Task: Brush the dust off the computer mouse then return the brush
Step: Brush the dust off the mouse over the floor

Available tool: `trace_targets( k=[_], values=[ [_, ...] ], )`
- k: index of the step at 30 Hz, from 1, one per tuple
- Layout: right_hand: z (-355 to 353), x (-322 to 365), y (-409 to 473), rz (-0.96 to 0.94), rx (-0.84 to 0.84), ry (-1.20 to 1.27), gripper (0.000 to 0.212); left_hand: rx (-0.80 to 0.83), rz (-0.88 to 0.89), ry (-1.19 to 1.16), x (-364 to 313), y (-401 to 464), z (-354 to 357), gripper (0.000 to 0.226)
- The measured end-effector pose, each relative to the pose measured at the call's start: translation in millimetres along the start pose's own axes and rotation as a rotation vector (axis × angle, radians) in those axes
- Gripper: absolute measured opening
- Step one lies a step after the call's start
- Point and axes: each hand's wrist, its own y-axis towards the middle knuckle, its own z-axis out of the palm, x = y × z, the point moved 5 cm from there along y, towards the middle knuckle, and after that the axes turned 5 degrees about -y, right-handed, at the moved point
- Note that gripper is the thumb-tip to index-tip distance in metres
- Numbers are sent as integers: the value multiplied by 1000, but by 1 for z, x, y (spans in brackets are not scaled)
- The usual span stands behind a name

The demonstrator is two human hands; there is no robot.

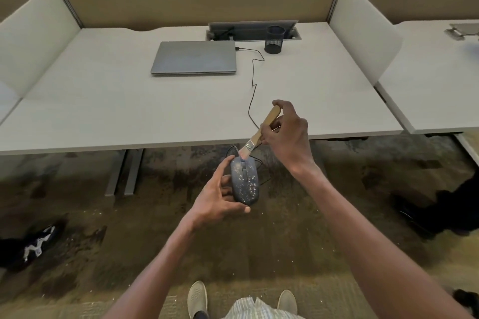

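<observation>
The left hand (pixel 220 197) cradles the dark grey oval computer mouse (pixel 244 181) speckled with pale dust, fingers curled round its left side and thumb under its rear, holding it in the air off the front edge of the pale desk (pixel 129 111). The right hand (pixel 287 132), at about one o'clock from the mouse, pinches the wooden-handled flat brush (pixel 261 132), whose pale bristles touch the mouse's front end. The thin black cable (pixel 252 77) runs on toward twelve o'clock, to the closed silver laptop (pixel 194 57); the black mesh pen cup (pixel 274 39) stands at the laptop's two o'clock. The dust looks mostly unbrushed. A hard stroke could twist the mouse out of the loose cradle, or the taut cable could tug the laptop
</observation>
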Motion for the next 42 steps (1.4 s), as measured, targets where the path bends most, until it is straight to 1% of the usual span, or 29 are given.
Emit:
trace_targets(
  k=[16, 22, 26, 29, 37, 42],
  values=[
    [18, 7, 16, -15, 44, -59, 57, -33, 3, 38, -8, 5, -21, 129],
    [14, 11, 17, -73, -6, -171, 55, -42, 1, 29, -9, 5, -24, 129],
    [14, 19, 19, -99, -35, -143, 53, -37, -5, 18, -11, 6, -24, 129],
    [19, 23, 18, -112, -15, -120, 54, -37, -7, 11, -12, 6, -23, 129],
    [10, 10, 16, -66, 20, -207, 55, -63, -19, 14, -9, 4, -23, 130],
    [3, 15, 16, -79, -28, -116, 56, -59, -25, 16, -14, 6, -21, 133]
  ],
)
